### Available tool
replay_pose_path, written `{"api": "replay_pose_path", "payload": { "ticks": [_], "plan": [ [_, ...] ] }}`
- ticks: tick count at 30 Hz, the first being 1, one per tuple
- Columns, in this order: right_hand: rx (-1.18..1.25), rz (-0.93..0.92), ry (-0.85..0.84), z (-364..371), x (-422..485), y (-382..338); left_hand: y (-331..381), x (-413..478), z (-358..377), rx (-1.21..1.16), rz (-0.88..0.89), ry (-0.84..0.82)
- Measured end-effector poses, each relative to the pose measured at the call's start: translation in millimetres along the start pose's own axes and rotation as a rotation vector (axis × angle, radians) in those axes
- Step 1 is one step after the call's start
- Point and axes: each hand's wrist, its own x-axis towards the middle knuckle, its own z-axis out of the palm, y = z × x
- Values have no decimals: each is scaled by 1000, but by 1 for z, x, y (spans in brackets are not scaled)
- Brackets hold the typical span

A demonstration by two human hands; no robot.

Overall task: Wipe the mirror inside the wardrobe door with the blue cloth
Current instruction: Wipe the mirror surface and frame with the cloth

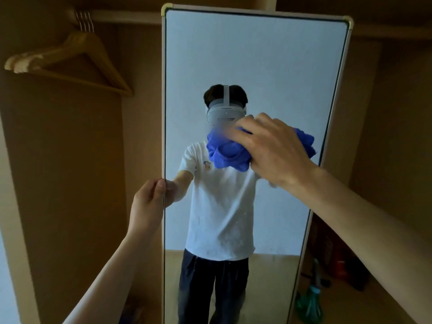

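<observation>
A tall mirror [257, 54] in a pale frame fills the middle of the head view, set on the wardrobe door. My right hand [275, 150] grips a bunched blue cloth [226, 155] and holds it against the glass at about mid height. My left hand [149, 202] pinches the mirror's left edge lower down, thumb on the front. The glass reflects a person in a white shirt and dark trousers. Faint smears show on the lower glass.
Several wooden hangers [70, 59] hang from a rail at the upper left inside the wardrobe. Brown wardrobe panels [70, 183] stand on both sides. A green object [311, 302] and dark items sit low at the right, behind the mirror.
</observation>
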Motion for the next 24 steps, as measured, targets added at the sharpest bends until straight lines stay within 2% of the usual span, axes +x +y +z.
{"api": "replay_pose_path", "payload": {
  "ticks": [6, 13, 19, 24],
  "plan": [
    [7, -61, -21, 21, -45, -13, -3, 1, 5, -24, -39, 37],
    [143, -39, -177, 55, -113, -37, -6, 0, 7, -7, -27, 65],
    [116, -30, -104, 46, -99, -20, -2, -2, 8, -54, -41, 74],
    [12, 39, 30, 15, -67, 23, -2, -3, 11, 6, -46, 100]
  ]
}}
